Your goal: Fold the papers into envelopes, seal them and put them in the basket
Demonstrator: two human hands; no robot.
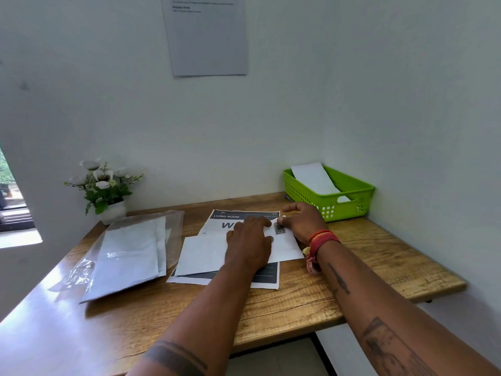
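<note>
Brown wood-grain table (311,294), wall corner. Clear plastic sleeve of white sheets (130,251) at left. Green perforated plastic basket (349,198) far right, one white envelope inside. Mid-table, white folded paper envelope (202,255) on a printed sheet (264,279). Left hand (248,244) presses it, fingers flat; right hand (301,219) pinches its stamped corner.

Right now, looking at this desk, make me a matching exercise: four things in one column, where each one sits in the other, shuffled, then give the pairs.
Things:
1. basket
2. flower pot
3. plastic sleeve
4. envelope

Places:
A. under both hands, on a printed sheet
B. far right corner of the desk
C. far left, against the wall
D. flat on the desk, left of the printed sheet

Pairs: 1-B, 2-C, 3-D, 4-A
</note>
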